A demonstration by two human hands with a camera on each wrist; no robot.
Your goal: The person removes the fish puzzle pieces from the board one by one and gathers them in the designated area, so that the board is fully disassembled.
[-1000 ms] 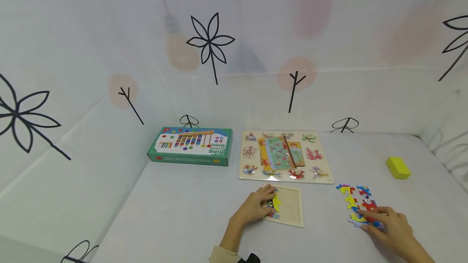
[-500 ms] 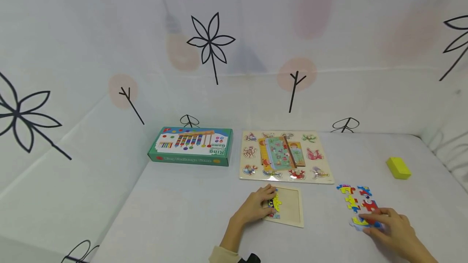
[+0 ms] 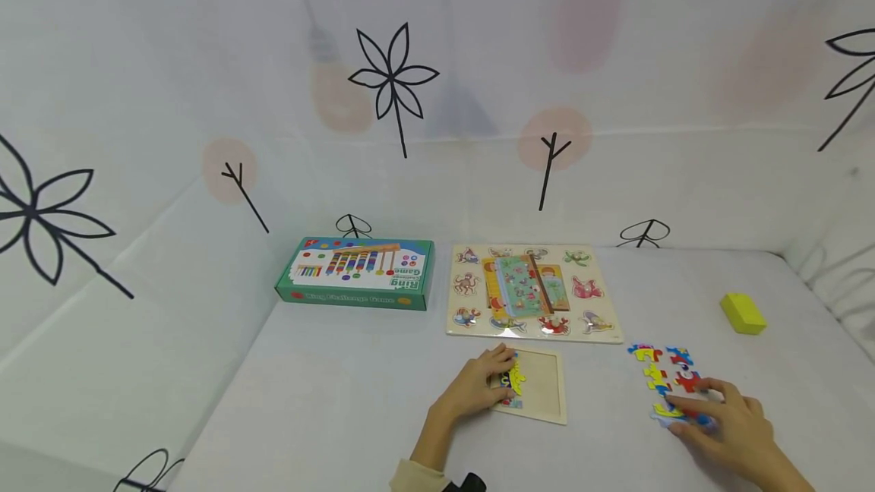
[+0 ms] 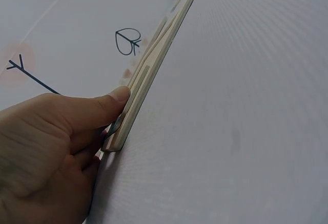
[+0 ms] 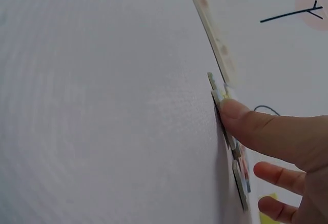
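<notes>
Right of tray (image 3: 543, 386), right grip (image 3: 731, 427) shifted slightly left, fingers apart on puzzle pieces (image 3: 657, 376); left grip (image 3: 472, 387) clamped on tray.

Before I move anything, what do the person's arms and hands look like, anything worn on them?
Both the left hand and right hand are bare, with no gloves visible. The left forearm has a plain beige sleeve cuff; a rounded black item shows beside it, too cropped to identify. The right forearm shows no sleeve before the frame cuts it off.
</notes>
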